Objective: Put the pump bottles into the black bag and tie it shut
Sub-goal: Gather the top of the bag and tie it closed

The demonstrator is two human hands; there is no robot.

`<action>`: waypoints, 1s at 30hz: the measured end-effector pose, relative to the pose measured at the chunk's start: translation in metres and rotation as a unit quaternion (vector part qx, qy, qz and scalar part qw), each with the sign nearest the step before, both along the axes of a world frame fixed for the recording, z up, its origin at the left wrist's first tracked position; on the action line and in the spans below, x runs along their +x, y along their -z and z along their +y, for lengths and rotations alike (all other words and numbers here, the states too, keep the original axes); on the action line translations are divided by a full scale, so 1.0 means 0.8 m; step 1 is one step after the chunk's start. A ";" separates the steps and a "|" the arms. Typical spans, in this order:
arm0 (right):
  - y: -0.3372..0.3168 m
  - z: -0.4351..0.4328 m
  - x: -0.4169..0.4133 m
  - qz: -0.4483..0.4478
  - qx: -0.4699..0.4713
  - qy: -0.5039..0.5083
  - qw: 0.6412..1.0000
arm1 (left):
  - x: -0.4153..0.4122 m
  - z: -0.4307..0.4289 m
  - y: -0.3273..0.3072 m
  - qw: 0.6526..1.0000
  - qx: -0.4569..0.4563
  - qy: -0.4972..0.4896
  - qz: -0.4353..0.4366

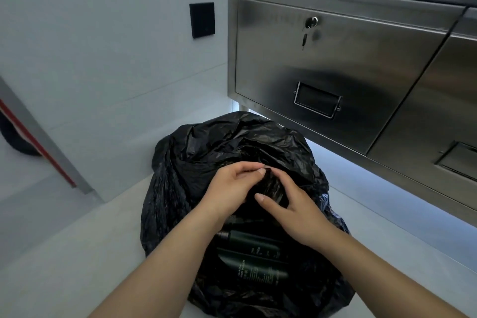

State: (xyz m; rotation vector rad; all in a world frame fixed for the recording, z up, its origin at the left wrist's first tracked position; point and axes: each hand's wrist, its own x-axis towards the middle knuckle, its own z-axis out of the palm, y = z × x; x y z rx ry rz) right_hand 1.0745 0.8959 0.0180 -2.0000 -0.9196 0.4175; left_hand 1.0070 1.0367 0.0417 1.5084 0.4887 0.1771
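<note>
1. The bag (206,152) sits on the floor (77,240), in front of a steel cabinet (335,64) at far right. Its weight rests there, so both hands are free to work the mouth.
2. The bottles (255,242) lie on their sides inside the bag at its near edge, showing through the part of the mouth not yet drawn in. Loading looks done, and tying is the step in hand.
3. The left hand (229,186) is over the middle of the bag, fingers curled. Thumb and forefinger pinch a gathered tuft of plastic, likely to keep that end taut.
4. The right hand (299,217), close beside the left, grips a bunch of plastic just right of the tuft, thumb stretched out. Its fingers seem curled round the bunch, though the folds hide their tips.
5. The gap over the bottles needs gathering in before a knot would close the bag.
</note>
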 end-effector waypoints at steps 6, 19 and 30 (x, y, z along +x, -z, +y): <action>0.000 0.008 0.002 -0.006 0.056 -0.013 0.998 | -0.024 0.026 -0.007 0.992 0.121 -0.003 -0.021; 0.012 0.036 0.008 0.031 0.063 0.039 0.997 | -0.043 0.161 0.037 0.930 0.344 -0.122 0.040; 0.024 0.019 -0.010 -0.042 0.023 0.115 0.992 | 0.010 0.250 0.132 0.923 0.342 -0.136 0.116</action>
